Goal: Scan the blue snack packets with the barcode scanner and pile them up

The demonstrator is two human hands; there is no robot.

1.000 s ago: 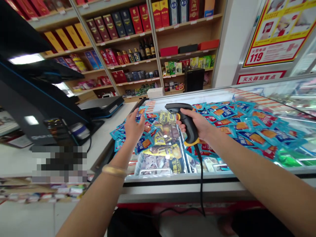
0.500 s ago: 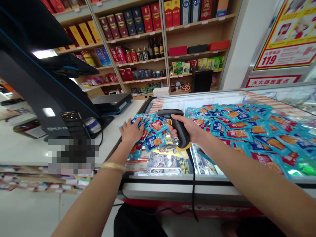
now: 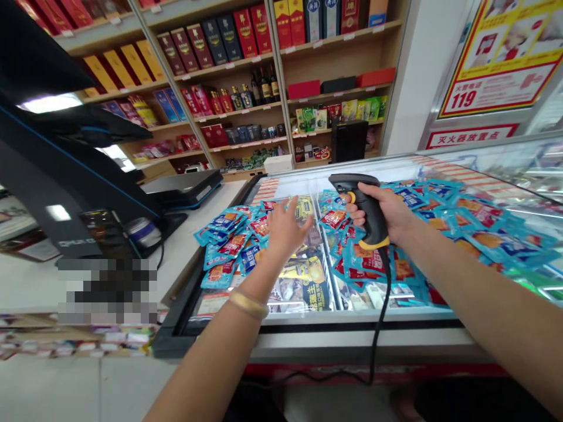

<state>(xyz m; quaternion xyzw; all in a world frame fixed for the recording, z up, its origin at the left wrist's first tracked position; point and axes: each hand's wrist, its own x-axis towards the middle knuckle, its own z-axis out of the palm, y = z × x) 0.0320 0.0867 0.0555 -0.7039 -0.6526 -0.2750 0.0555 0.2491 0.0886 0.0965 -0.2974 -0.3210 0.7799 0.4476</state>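
My right hand [image 3: 389, 212] is wrapped round a black and yellow barcode scanner [image 3: 370, 217], its cable hanging over the freezer's front edge. Below and behind the scanner, a large heap of blue and red snack packets [image 3: 479, 214] spreads over the glass top [image 3: 319, 187]. My left hand [image 3: 288, 230] hovers over the glass with its fingers spread and nothing in them. Just to its left lies a smaller pile of the same packets [image 3: 222, 249]. Yellow packages [image 3: 303, 275] show through the glass between the two piles.
A dark checkout terminal [image 3: 57, 176] and a flat scale [image 3: 182, 187] stand on the white counter [image 3: 193, 231] at left. Behind the freezer rise shelves [image 3: 237, 108] of boxes and bottles. The scanner's black cable [image 3: 382, 316] loops near the floor.
My left hand has left the smaller pile and moved right, its fingers spreading. My right hand has carried the scanner right, over the larger heap. The view has shifted slightly.
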